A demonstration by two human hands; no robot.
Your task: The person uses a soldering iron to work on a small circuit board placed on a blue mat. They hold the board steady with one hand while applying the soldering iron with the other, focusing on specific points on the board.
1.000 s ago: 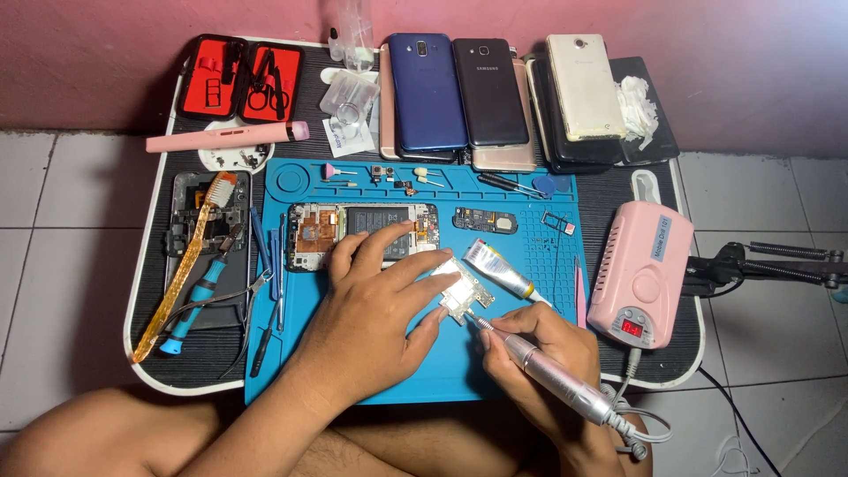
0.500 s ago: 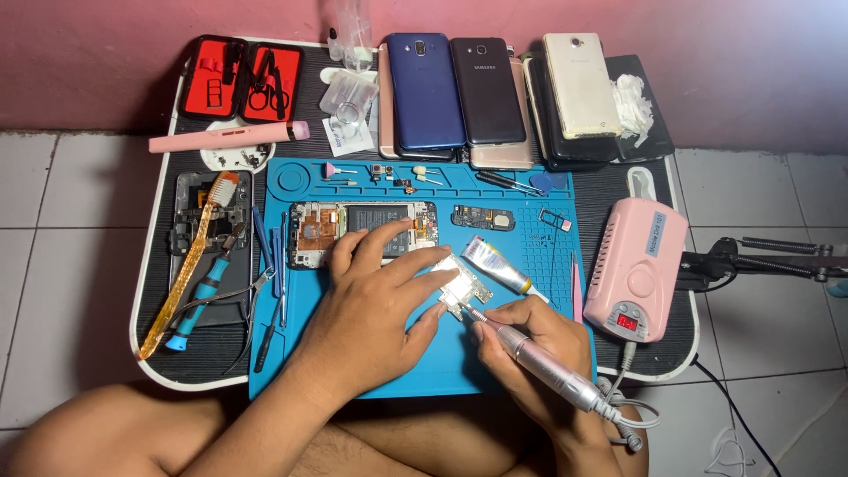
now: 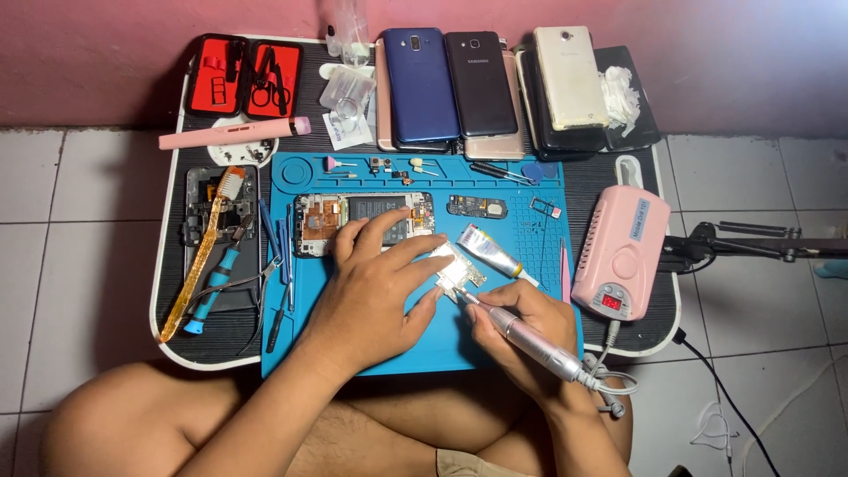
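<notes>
Circuit board (image 3: 458,270), small and silvery, lies on the blue work mat (image 3: 353,349) near its middle, pinned flat under the spread fingertips of the left hand (image 3: 375,287). The right hand (image 3: 517,327) is closed in a pen grip around a pink and silver rotary handpiece (image 3: 530,340), whose fine tip meets the lower edge of the board. A grey cord runs from the handpiece toward a pink control box (image 3: 621,252) at the right of the table (image 3: 203,340).

Possible trouble, as a judgement: the left fingertips sit very close to the tool tip, so a skid off the board's edge could nick a finger or gouge the mat. The board is held only by finger pressure, so a sideways push from the tip might make it slip or spin. An opened phone (image 3: 340,221) lies just beyond the left hand, and a small glue tube (image 3: 490,253) just beside the board; either could be knocked. Loose screws and bits along the mat's top edge could scatter if the mat is bumped.

Compared with half a second earlier, the handpiece tip has moved a little closer in to the board and the right hand sits slightly lower and nearer the left. The left hand's hold looks unchanged, and the phones (image 3: 459,84) along the back lie as they did.
</notes>
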